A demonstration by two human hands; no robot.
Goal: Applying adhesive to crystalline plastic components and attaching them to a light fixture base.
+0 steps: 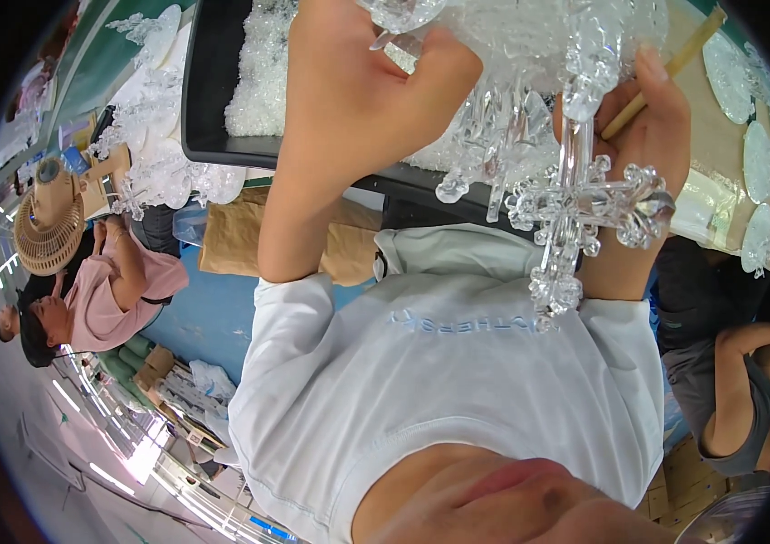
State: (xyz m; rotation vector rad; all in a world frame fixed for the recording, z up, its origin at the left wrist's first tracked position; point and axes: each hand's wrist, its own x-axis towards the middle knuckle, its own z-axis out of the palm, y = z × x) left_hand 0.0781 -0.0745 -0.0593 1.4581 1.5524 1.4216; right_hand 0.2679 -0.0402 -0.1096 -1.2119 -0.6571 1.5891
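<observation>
A large clear plastic ornament (530, 54) with hanging rods and beaded ends is between my hands, above a black tray (222, 156) of clear granules (263, 91). My left hand (367, 91) is closed at the ornament's left side, thumb bent against a rounded clear part; its other fingertips are hidden. My right hand (648, 136) grips a thin wooden stick (675, 63) between its fingers, beside the ornament's right side. A clear cross-shaped piece (566, 213) with knobbed ends hangs in front of my right hand and wrist; its upper joint is hard to make out.
White discs with clear ornaments lie at left (163, 154) and right (730, 77). A clear plastic bag (707, 204) lies on the right of the table. A beige fan (49, 218) and a seated co-worker in pink (113, 299) are at left. Another co-worker (739, 381) sits at right.
</observation>
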